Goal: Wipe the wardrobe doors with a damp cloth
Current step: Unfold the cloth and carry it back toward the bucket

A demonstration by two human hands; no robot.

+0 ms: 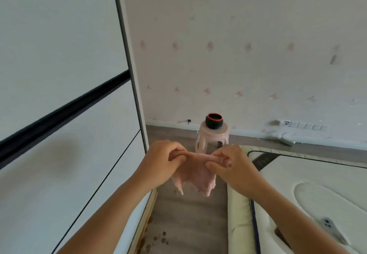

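A small pink cloth hangs in front of me, stretched between both hands over the floor. My left hand pinches its upper left edge, and my right hand pinches the upper right edge. The cloth's lower part droops in ragged folds. The white wardrobe door, with black horizontal trim lines and a grey frame, fills the left side of the view, a little left of my left hand. Neither hand touches the door.
A pink plastic stool with a black, red-rimmed container on top stands by the wallpapered wall ahead. A white mattress with a phone on it lies to the right. Dark spots mark the narrow grey floor strip.
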